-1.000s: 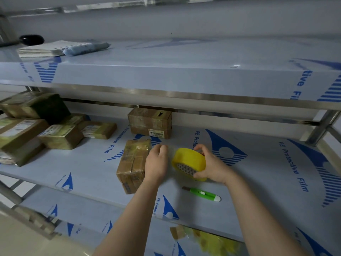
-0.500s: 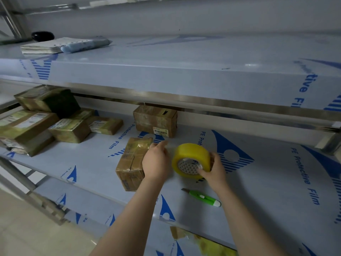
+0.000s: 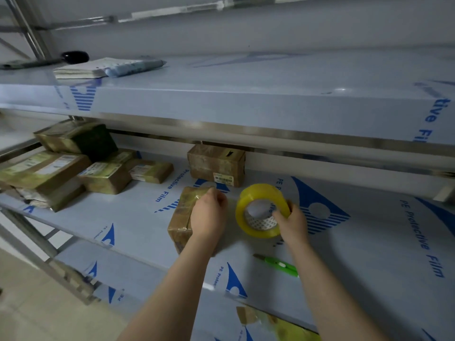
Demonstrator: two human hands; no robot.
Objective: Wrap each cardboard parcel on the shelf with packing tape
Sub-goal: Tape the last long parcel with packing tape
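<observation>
Parcel: a small brown cardboard parcel [image 3: 182,217] lies flat on the shelf [image 3: 369,254], near its front edge.
Handling: probably light and stiff. Its taped faces look glossy and slick, so edges and corners give the surest hold.
Tape roll: a yellow tape roll [image 3: 258,193] is held on edge, just right of the parcel.
Left hand: the left hand [image 3: 209,217] lies over the parcel's right side, fingers curled at the far corner. Whether it also pinches a tape end cannot be told.
Right hand: the right hand [image 3: 293,222] grips the roll, thumb in the core, arm reaching forward.
Nearby: a green cutter [image 3: 278,264] by the front edge; other parcels [image 3: 105,177] toward the left end.
</observation>
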